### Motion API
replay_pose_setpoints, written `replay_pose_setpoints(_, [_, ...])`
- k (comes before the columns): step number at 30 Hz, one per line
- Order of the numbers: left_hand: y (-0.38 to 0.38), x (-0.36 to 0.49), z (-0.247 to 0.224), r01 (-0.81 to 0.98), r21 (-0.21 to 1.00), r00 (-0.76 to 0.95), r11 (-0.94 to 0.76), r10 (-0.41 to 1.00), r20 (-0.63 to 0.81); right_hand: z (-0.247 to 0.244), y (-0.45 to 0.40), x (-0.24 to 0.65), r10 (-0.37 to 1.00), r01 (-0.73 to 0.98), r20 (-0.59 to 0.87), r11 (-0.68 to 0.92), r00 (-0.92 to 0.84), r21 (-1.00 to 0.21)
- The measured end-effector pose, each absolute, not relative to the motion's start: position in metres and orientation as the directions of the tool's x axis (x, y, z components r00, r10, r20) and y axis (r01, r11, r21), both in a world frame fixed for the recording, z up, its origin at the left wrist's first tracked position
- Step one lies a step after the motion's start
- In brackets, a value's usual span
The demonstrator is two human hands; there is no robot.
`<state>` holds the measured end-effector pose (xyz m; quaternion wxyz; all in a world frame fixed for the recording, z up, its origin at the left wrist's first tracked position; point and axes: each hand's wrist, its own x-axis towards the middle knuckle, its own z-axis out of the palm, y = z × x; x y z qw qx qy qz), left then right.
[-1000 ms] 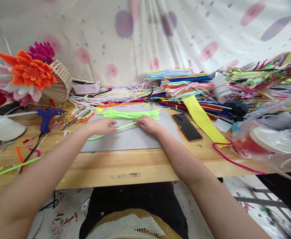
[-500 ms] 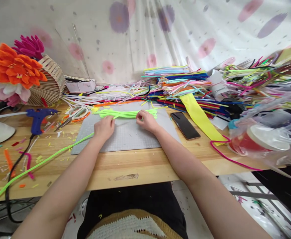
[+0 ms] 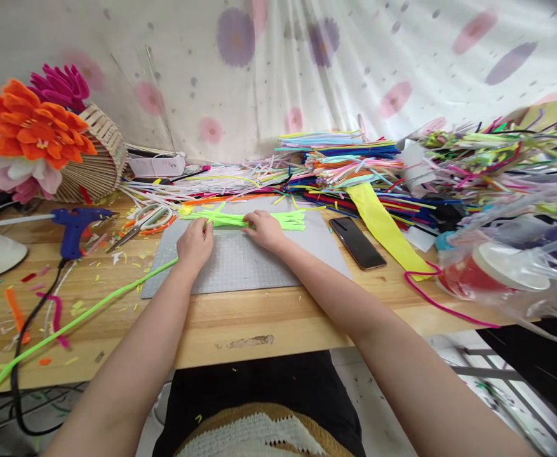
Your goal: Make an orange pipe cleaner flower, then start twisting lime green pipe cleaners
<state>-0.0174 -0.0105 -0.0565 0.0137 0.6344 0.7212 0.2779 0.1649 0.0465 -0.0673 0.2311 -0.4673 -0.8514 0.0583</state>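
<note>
A bundle of bright green pipe cleaners [image 3: 290, 220] lies across the far part of the grey cutting mat [image 3: 254, 266]. At the bundle's left end, my left hand [image 3: 195, 244] is closed on a long green pipe cleaner [image 3: 116, 289], which trails over the table to the lower left. A short green end pokes up beyond that hand, across the bundle. My right hand [image 3: 265, 230] rests at the middle of the bundle, its fingers bent and pressed together on the green strands. Exactly which strand they pinch is hidden.
Left of the mat lie scissors [image 3: 142, 225] and a blue glue gun [image 3: 75, 230] with a black cord. A phone [image 3: 357, 243], a yellow ribbon [image 3: 387, 231] and a bagged red-and-white tub [image 3: 492, 271] are on the right. Piled pipe cleaners [image 3: 354, 166] line the back.
My right hand has moved left along the bundle, its fingers now on the strands. A green end has risen beside my left hand. The co-worker's hand at far right has mostly left view.
</note>
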Motion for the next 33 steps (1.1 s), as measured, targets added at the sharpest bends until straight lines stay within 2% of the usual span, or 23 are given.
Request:
replay_pose_setpoints(4, [-0.012, -0.018, -0.056, 0.897, 0.440, -0.204, 0.041, 0.921, 0.332, -0.068, 0.056, 0.142, 0.808, 0.809, 0.338, 0.559, -0.482, -0.184])
replay_pose_setpoints(12, [-0.013, -0.013, -0.049, 0.883, 0.440, -0.285, 0.166, 0.933, 0.221, -0.062, 0.069, 0.146, 0.787, 0.799, 0.284, 0.592, -0.547, -0.103])
replay_pose_setpoints(14, [-0.014, -0.012, -0.049, 0.879, 0.449, -0.279, 0.160, 0.936, 0.214, -0.060, 0.071, 0.147, 0.804, 0.811, 0.265, 0.574, -0.533, -0.111])
replay_pose_setpoints(17, [-0.015, -0.012, -0.049, 0.878, 0.456, -0.272, 0.148, 0.937, 0.220, -0.053, 0.072, 0.151, 0.815, 0.796, 0.261, 0.570, -0.517, -0.204])
replay_pose_setpoints(21, [-0.015, -0.013, -0.050, 0.873, 0.465, -0.279, 0.147, 0.933, 0.228, -0.043, 0.066, 0.171, 0.793, 0.734, 0.345, 0.601, -0.501, -0.316])
replay_pose_setpoints(25, [-0.014, -0.009, -0.052, 0.885, 0.450, -0.249, 0.120, 0.938, 0.240, -0.045, 0.055, 0.196, 0.823, 0.749, 0.395, 0.549, -0.408, -0.372])
replay_pose_setpoints(28, [-0.014, -0.003, -0.053, 0.892, 0.442, -0.227, 0.095, 0.940, 0.256, -0.054, 0.047, 0.198, 0.837, 0.764, 0.336, 0.537, -0.432, -0.357])
replay_pose_setpoints(33, [-0.016, 0.000, -0.055, 0.871, 0.488, -0.224, 0.057, 0.931, 0.290, -0.066, 0.048, 0.175, 0.809, 0.782, 0.286, 0.579, -0.514, -0.232])
